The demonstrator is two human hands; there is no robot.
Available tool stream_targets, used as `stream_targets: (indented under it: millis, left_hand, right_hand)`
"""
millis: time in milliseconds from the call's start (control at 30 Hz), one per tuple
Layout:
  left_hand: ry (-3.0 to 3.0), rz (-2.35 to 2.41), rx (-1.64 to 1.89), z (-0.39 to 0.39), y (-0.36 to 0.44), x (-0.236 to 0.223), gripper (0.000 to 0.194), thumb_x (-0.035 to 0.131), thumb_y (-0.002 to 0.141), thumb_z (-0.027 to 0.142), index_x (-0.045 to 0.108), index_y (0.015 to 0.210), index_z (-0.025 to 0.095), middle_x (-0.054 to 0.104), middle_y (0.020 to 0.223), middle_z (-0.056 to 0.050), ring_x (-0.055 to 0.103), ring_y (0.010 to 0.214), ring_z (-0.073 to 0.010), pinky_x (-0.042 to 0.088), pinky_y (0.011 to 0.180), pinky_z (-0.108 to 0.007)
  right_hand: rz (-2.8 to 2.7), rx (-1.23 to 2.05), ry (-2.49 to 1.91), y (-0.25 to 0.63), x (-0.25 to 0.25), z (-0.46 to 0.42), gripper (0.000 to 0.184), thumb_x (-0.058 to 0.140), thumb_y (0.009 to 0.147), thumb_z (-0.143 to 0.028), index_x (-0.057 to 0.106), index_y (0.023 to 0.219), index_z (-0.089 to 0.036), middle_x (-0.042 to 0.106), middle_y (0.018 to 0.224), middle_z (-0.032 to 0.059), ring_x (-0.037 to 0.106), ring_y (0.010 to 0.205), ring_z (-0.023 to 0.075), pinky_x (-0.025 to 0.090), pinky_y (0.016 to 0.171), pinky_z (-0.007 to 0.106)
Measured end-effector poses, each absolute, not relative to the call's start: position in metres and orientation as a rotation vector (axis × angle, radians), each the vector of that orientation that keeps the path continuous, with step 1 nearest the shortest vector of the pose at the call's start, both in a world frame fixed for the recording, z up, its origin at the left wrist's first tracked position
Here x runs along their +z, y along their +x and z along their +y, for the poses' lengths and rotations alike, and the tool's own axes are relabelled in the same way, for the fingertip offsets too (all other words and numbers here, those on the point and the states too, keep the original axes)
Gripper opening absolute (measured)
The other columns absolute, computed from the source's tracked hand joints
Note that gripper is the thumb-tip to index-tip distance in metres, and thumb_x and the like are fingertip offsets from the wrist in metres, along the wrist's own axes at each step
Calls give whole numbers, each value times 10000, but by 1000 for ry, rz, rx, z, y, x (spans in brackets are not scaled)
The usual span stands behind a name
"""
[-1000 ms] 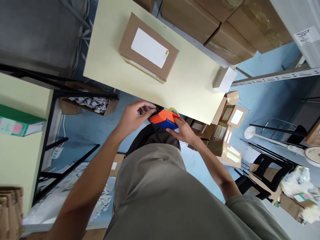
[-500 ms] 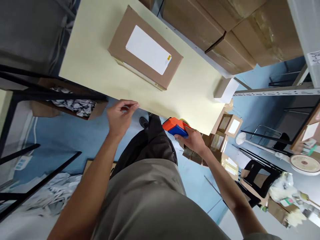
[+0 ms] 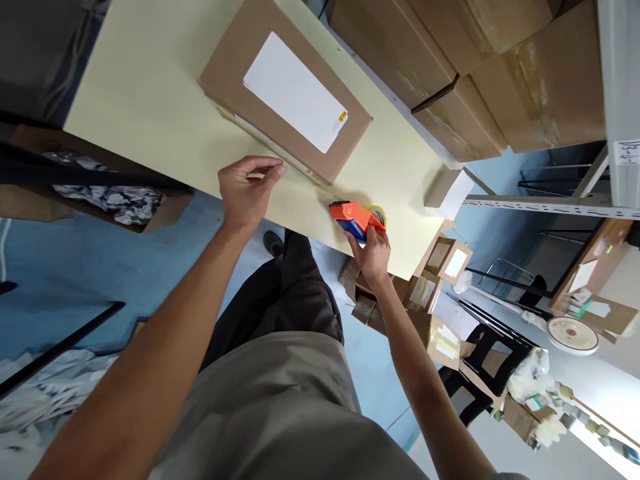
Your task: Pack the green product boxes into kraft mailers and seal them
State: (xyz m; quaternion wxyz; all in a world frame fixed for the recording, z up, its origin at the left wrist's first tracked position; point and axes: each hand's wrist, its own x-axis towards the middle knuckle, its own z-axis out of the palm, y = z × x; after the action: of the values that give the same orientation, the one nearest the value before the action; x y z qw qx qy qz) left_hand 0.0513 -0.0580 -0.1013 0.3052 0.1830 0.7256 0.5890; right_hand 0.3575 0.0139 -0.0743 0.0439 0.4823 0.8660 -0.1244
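Observation:
A closed cardboard box (image 3: 345, 143) with a white label (image 3: 295, 93) on top lies on the pale yellow table (image 3: 150, 113). Just off its near long side is my left hand (image 3: 245, 190), thumb and index fingertips drawn together in a pinch. Whatever may be between those fingertips is too small to make out. My right hand (image 3: 374, 253) is closed on the handle of an orange and blue tape dispenser (image 3: 353, 217) at the table's near edge. A roll of yellowish tape (image 3: 379, 215) shows on the dispenser's far side.
Large cardboard boxes (image 3: 395, 50) are stacked behind the table. At its right end stands a small white box (image 3: 445, 190). More cartons (image 3: 420, 290) are on the floor to the right. Below the table's left side, an open carton (image 3: 155, 213) holds crumpled paper.
Both hands have moved forward. The right has brought the tape dispenser from beside the table edge over the tabletop, and the left is now closer to the box. The view has shifted a little.

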Motion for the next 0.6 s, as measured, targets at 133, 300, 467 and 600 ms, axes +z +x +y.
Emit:
stream_targets:
  millis: [133,300,467,600]
  left_hand:
    - [450,1972,1592,-49,54,-101,131,890,944,382,856,986,262,831,994,-25,785,948,-187,645,861,-298]
    - [404,2184,1620,-41,77,-98,114,813,1013,336,834,1056,233,824,1084,-49,781,1021,-199,645,937,-317]
    - [275,2160,1638,-32,82,-109,344,768,1065,436,732,1360,261,761,1377,-107,782,1152,-220,650,999,-346]
    - [91,2076,1649,-25,78,-114,573,681,1117,524,531,1639,344,602,1615,-138,789,1261,-248,656,1095,-410]
  right_hand:
    - [2691,-365,1553,350,-88,9,526,561,1145,-688,690,1207,-182,798,1054,179,784,1042,359,664,957,517]
    - [2799,-292,1551,343,-92,2,453,608,1148,-640,677,1166,-192,787,966,125,799,970,301,653,957,456]
    - [2821,-308,1556,337,-82,-8,428,617,1157,-588,676,1267,-178,809,985,145,806,988,326,648,969,486]
    - [2760,-341,1576,336,-77,-17,445,630,1157,-545,660,1365,-154,814,1031,163,817,1028,346,649,961,491]
